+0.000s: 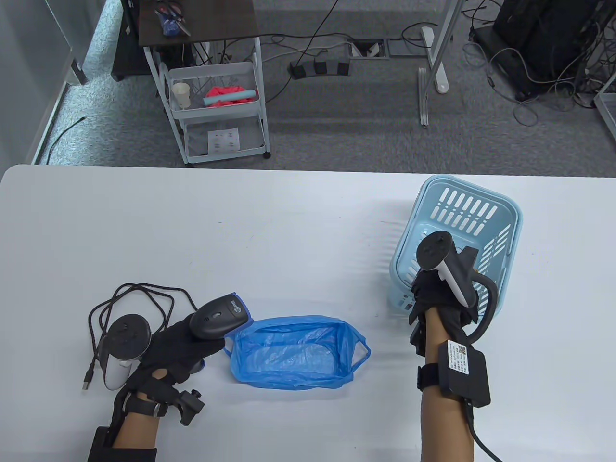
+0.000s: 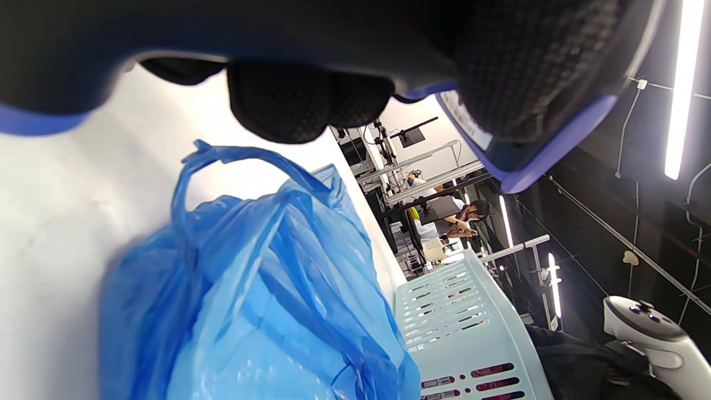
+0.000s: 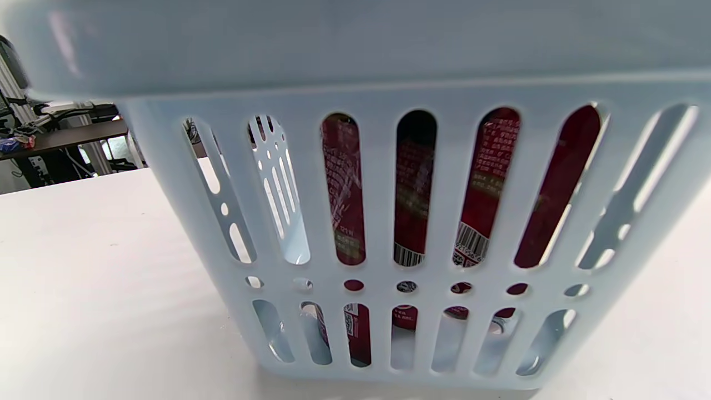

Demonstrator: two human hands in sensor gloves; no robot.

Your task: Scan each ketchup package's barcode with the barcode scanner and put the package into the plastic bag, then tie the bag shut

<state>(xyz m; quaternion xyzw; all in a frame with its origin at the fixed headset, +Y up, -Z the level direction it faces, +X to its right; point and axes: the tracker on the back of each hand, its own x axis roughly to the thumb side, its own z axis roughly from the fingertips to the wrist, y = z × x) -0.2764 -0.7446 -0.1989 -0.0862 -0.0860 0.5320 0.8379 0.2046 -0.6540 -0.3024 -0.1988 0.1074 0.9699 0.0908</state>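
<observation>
Left hand: the left hand (image 1: 175, 346) is sitting at the lower left of the table view, its gloved fingers curling round the handle of the barcode scanner (image 1: 220, 315) and gripping it.
Barcode scanner: its dark head is pointing up and to the right, ending just beside the left edge of the plastic bag (image 1: 293, 353); its black cable (image 1: 130, 301) is lying in loops on the counter (image 1: 269, 231) to the upper left of the hand.
Plastic bag: the blue bag is lying on the counter at the lower middle of the frame with its mouth spread wide and one handle loop sticking out on its right side; in the left wrist view it is filling the lower left.
Right hand: the right hand (image 1: 440, 293) is reaching over the near rim of the basket (image 1: 481, 211) at the right of the frame; the fingers are hidden, so I cannot tell whether they are holding anything.
Basket: the pale blue slotted basket is standing on the counter, well apart from the bag.
Ketchup packages: dark red ketchup packages (image 3: 489, 183) are showing through the basket's slots in the right wrist view, with barcode stripes visible near their lower ends.
</observation>
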